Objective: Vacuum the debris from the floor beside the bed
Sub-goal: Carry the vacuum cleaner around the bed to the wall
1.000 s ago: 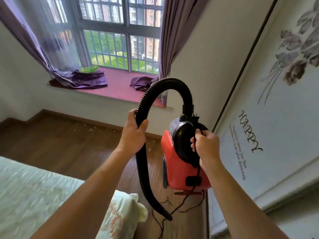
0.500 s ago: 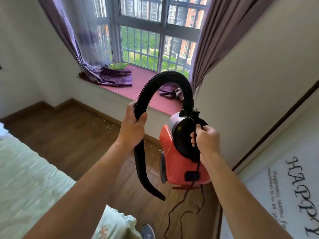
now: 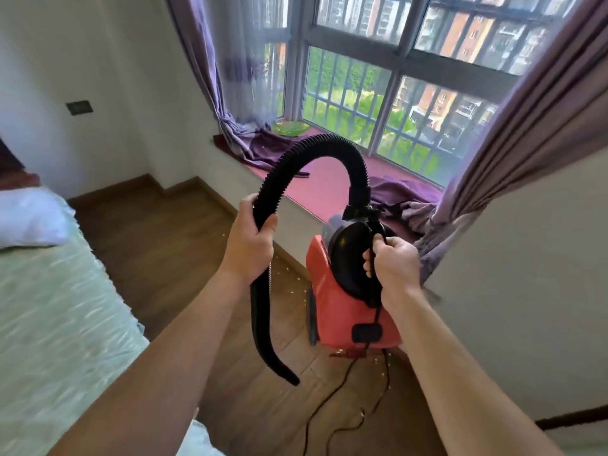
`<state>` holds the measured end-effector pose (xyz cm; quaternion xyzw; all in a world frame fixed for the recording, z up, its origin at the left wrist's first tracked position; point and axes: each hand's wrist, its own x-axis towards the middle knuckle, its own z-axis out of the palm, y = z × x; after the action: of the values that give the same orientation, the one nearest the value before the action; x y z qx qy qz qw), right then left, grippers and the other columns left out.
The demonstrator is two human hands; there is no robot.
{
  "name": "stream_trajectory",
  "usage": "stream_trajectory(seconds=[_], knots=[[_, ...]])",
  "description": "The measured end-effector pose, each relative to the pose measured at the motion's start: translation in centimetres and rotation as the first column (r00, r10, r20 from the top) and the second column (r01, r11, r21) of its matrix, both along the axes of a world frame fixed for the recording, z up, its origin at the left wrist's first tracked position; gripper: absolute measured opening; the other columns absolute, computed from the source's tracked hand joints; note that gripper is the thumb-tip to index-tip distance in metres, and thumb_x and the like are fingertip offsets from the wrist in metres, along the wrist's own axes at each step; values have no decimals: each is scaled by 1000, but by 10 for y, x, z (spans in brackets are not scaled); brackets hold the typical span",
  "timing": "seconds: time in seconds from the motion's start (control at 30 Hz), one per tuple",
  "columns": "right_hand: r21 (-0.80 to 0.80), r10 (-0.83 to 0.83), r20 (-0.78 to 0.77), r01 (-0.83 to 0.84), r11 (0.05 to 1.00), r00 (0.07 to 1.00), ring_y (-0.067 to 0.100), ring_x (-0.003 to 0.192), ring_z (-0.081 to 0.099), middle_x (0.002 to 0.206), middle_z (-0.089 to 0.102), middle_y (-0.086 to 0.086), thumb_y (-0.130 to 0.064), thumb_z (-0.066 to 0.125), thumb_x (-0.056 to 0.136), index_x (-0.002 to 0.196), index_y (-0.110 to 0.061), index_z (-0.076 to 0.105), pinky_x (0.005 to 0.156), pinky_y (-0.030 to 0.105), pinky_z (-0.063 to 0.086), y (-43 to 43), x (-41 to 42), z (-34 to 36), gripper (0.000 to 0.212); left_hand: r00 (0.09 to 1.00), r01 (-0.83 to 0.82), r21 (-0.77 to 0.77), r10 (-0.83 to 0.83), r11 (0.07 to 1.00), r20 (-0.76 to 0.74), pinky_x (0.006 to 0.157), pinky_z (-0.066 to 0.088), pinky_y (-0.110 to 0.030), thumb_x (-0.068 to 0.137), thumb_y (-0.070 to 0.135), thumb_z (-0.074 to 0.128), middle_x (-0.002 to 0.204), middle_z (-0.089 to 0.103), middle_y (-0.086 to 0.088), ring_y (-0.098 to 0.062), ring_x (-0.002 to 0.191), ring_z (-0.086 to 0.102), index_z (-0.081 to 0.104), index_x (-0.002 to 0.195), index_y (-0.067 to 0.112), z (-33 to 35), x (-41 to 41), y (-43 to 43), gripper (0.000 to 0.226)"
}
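Vacuum (image 3: 348, 311), red with black top, held in the air at frame centre, above wood floor (image 3: 171, 245). Right hand (image 3: 396, 269) fingers curled tight round its black handle. Left hand (image 3: 251, 243) wrapped closed on hose (image 3: 316, 149), which arches up and over; nozzle tip hangs lower centre. Debris (image 3: 289, 274) specks on floor behind vacuum. Bed (image 3: 49, 324) at left. Cord (image 3: 332, 432) trails at bottom.
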<state>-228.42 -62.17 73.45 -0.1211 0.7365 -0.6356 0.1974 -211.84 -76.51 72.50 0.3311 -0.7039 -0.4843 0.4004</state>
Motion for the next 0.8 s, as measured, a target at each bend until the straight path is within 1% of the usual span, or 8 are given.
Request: stream_trajectory(seconds=[0.2, 0.27, 0.4, 0.47, 0.5, 0.6, 0.63, 0.8], knots=[[-12, 161, 43, -160, 987, 986, 13, 41, 47, 61, 58, 5, -15, 50, 103, 78, -9, 59, 42, 27, 38, -91, -38, 3, 28, 985, -171, -38, 172, 985, 26, 59, 45, -10, 103, 13, 54, 92, 57, 0, 3, 66, 56, 46, 124, 23, 0, -24, -69, 25], [-26, 227, 59, -226, 974, 972, 14, 42, 47, 61, 57, 5, -15, 50, 103, 78, -9, 61, 41, 27, 38, -127, -52, 0, 28, 967, -251, -45, 252, 967, 35, 61, 44, -8, 103, 14, 55, 93, 58, 3, 5, 68, 56, 46, 125, 22, -2, -32, -95, 25], [-35, 359, 62, -358, 933, 931, 14, 42, 47, 60, 57, 5, -16, 50, 103, 81, -7, 63, 40, 25, 38, -200, -75, -8, 27, 916, -391, -81, 396, 917, 58, 64, 43, -5, 104, 17, 54, 97, 59, 7, 5, 75, 58, 46, 126, 24, -9, -45, -143, 25], [-37, 415, 58, -414, 910, 908, 14, 42, 48, 61, 58, 6, -17, 50, 103, 82, -6, 63, 41, 25, 39, -235, -84, -8, 26, 882, -459, -85, 465, 884, 72, 65, 42, -5, 104, 17, 54, 96, 60, 7, -1, 77, 59, 46, 130, 22, -11, -50, -167, 27], [-36, 444, 52, -442, 896, 895, 14, 43, 48, 62, 58, 6, -17, 50, 102, 82, -6, 63, 41, 25, 40, -252, -88, -8, 26, 862, -495, -85, 501, 865, 74, 67, 42, -6, 103, 19, 55, 95, 60, 7, -3, 78, 60, 47, 131, 20, -12, -52, -178, 29], [-31, 519, 36, -518, 855, 854, 14, 43, 49, 61, 59, 5, -18, 51, 102, 80, -7, 62, 41, 24, 40, -301, -97, -3, 27, 814, -571, -84, 577, 816, 67, 80, 50, -29, 97, 35, 53, 95, 61, 8, -14, 84, 62, 46, 127, 29, -12, -54, -210, 32], [-29, 540, 29, -539, 842, 841, 14, 43, 49, 61, 60, 5, -18, 52, 102, 79, -7, 62, 42, 24, 40, -317, -99, -1, 27, 800, -590, -84, 595, 803, 76, 83, 52, -34, 94, 40, 51, 98, 62, 6, -17, 88, 63, 45, 127, 31, -10, -54, -220, 35], [-51, 626, 23, -624, 780, 780, 12, 43, 50, 60, 60, 4, -18, 53, 101, 74, -11, 59, 43, 26, 41, -393, -98, 6, 29, 733, -665, -98, 672, 741, 106, 96, 51, -45, 93, 47, 48, 114, 65, -8, -28, 106, 63, 45, 137, 21, -1, -44, -271, 52]])
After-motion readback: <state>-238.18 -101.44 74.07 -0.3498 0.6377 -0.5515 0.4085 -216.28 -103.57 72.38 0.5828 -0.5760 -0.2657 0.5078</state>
